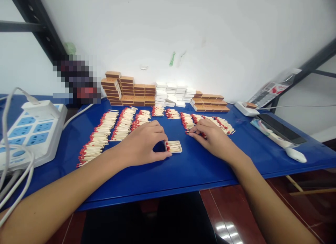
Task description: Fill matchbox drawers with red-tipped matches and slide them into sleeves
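Observation:
A small white matchbox tray (pixel 180 151) lies on the blue table, partly filled with red-tipped matches (pixel 174 146). My left hand (pixel 147 140) grips its left end between thumb and fingers. To the right, my right hand (pixel 210 137) rests at the near side of a row of loose matches (pixel 187 121), thumb and index fingertips pinched together at the red heads. Whatever lies between those fingertips is too small to make out. Further rows of matches (pixel 105 126) are spread out left of my left hand, and small heaps (pixel 172 113) lie beyond the tray.
Stacks of brown matchboxes (pixel 139 93) and white trays (pixel 175 91) line the wall, with more brown boxes (pixel 210 102) beside them. A power strip (pixel 36 132) with cables stands left. At right are a phone (pixel 282 126), a white spoon (pixel 295 154) and a plastic bottle (pixel 275 88).

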The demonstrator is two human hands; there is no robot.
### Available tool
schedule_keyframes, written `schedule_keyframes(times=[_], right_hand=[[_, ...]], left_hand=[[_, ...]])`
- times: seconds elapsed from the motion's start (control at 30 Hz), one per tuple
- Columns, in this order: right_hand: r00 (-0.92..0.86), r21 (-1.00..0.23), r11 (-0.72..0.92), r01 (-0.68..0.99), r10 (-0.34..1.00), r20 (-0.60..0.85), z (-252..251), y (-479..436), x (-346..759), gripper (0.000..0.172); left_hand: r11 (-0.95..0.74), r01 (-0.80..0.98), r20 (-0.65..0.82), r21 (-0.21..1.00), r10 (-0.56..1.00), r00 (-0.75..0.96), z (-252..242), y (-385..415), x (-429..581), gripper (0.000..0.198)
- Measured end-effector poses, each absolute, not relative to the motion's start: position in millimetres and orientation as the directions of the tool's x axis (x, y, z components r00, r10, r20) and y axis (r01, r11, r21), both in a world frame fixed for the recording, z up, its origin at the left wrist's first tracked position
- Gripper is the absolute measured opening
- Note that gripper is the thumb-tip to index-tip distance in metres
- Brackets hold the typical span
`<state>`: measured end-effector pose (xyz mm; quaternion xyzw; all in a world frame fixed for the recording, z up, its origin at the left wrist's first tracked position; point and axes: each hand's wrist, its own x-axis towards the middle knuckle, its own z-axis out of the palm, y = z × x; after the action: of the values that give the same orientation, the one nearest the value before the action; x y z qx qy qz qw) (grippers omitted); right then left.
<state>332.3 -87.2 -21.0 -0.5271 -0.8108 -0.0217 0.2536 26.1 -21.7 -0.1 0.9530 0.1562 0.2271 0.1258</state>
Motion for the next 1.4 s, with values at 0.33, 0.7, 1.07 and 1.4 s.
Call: schedule_keyframes(times=[0.33,0.7,1.07,1.4], right_hand=[[-0.308,-0.242,0.433,0.868,0.853,0.422,-21,-86,333,0.015],[-0.283,-0.241,0.401,0.884,0.868,0.408,-19,-88,337,0.017],[-0.302,-0.255,0.438,0.862,0.847,0.437,-18,-100,335,0.022],[-0.262,-0.288,0.396,0.872,0.874,0.409,-19,-97,338,0.021]], left_hand=[[-0.920,0.240,0.396,0.310,0.354,0.847,0,-21,26,0.024],[-0.924,0.246,0.392,0.291,0.350,0.851,0,-21,26,0.026],[-0.924,0.243,0.394,0.295,0.350,0.850,0,-22,26,0.026],[-0.925,0.237,0.398,0.297,0.346,0.850,-2,-21,26,0.026]])
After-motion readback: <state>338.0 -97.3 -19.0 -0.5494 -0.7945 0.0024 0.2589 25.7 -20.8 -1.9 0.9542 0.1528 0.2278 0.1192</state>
